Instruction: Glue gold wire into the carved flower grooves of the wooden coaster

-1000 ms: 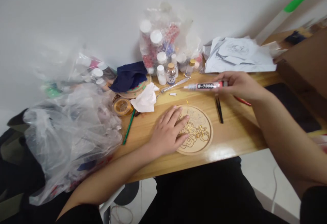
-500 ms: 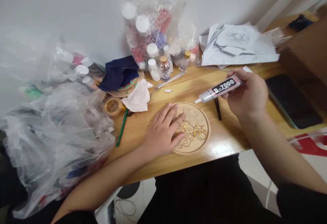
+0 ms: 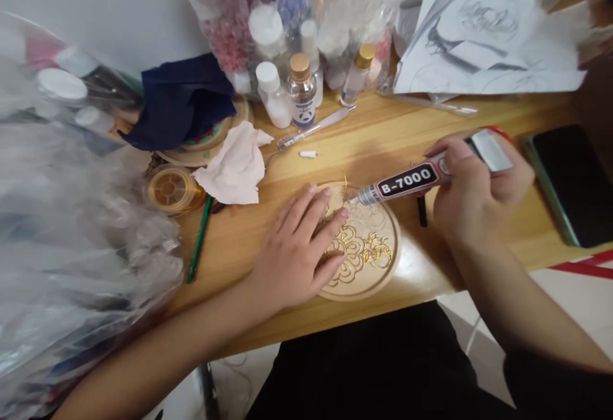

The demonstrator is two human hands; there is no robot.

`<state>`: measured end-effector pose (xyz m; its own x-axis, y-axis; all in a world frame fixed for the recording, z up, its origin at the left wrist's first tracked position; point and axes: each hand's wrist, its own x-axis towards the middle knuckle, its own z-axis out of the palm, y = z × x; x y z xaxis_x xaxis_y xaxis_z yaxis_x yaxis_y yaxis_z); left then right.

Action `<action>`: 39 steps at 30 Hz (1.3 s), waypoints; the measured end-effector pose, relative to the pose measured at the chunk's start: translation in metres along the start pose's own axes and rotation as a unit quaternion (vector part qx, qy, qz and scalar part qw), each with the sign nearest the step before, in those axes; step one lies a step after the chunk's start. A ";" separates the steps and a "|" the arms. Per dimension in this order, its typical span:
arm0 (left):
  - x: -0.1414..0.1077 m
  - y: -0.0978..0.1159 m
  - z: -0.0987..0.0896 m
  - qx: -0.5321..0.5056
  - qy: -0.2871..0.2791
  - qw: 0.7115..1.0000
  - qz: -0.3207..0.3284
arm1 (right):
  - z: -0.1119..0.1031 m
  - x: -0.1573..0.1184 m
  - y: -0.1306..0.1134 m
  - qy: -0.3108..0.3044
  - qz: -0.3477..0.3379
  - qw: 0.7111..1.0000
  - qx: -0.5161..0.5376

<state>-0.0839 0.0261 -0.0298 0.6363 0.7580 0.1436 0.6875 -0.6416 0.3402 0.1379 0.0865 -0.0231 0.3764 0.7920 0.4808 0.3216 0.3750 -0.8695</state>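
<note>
My left hand [image 3: 297,251] lies flat with fingers spread over the left part of a round wooden plaque [image 3: 393,247]. Gold wire outlines [image 3: 378,251] of flowers and scrolls cover the plaque's lower part; fine drawn lines show on its upper part. In my right hand [image 3: 479,190] is a B-7000 glue tube [image 3: 407,180], held tilted with its nozzle pointing down and left. The nozzle tip is at the plaque's upper part, close to my left index finger; whether it touches I cannot tell. A short piece of gold wire sticks up at the plaque's far edge.
Behind the plaque lie a small white cap [image 3: 308,154], a pen-like tool [image 3: 318,127] and small bottles [image 3: 302,91]. At left are a crumpled cloth [image 3: 234,161], a wire spool [image 3: 168,189], a green pencil [image 3: 199,241] and plastic bags [image 3: 71,228]. A phone [image 3: 572,184] lies at right.
My right hand has brought the glue tube down and left, so its nozzle has gone from beyond the plaque's edge to over its drawn part. My left hand stays on the plaque. The view has moved closer.
</note>
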 end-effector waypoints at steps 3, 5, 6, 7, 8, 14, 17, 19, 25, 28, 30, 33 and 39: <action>0.000 0.000 0.000 -0.002 -0.003 1.000 0.001 | 0.001 -0.001 0.002 0.006 -0.021 1.000 -0.010; 0.000 0.000 -0.001 -0.001 -0.007 1.000 0.002 | 0.001 -0.001 0.002 0.000 -0.019 1.000 -0.018; 0.000 -0.001 -0.001 0.000 -0.009 1.000 0.003 | 0.002 -0.001 0.001 -0.002 -0.017 1.000 -0.021; 0.000 -0.001 -0.001 0.002 -0.010 1.000 0.004 | 0.002 -0.002 0.000 -0.003 -0.016 1.000 -0.025; 0.000 -0.001 -0.001 0.002 -0.010 1.000 0.005 | 0.002 -0.002 0.000 -0.004 -0.016 0.999 -0.030; 0.000 -0.001 -0.001 0.001 -0.012 1.000 0.003 | 0.003 -0.003 -0.004 -0.012 -0.007 0.999 -0.042; -0.001 -0.001 0.000 0.001 -0.012 1.000 0.005 | 0.002 -0.003 -0.004 -0.012 -0.012 0.999 -0.049; -0.001 -0.001 0.000 -0.001 -0.014 1.000 0.003 | 0.002 -0.002 -0.003 -0.014 -0.013 0.998 -0.055; 0.000 -0.001 -0.001 -0.006 -0.012 1.000 0.005 | 0.002 -0.003 -0.003 -0.011 -0.017 0.998 -0.051; 0.000 -0.001 -0.001 -0.001 -0.015 1.000 0.004 | 0.002 -0.004 -0.003 -0.018 -0.013 0.999 -0.043; -0.001 -0.001 -0.001 -0.005 -0.016 1.000 0.003 | 0.001 -0.004 -0.003 -0.017 -0.016 0.999 -0.039; -0.001 -0.001 0.000 -0.015 -0.014 1.000 0.001 | 0.001 -0.004 -0.002 -0.011 -0.016 0.999 -0.041; -0.001 -0.001 0.000 -0.023 -0.015 1.000 -0.002 | 0.002 -0.004 -0.002 -0.003 -0.008 0.998 -0.070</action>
<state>-0.0855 0.0260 -0.0308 0.6442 0.7564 0.1135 0.6739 -0.6315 0.3835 0.1344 0.0834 -0.0230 0.3653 0.7891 0.4938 0.4453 0.3177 -0.8371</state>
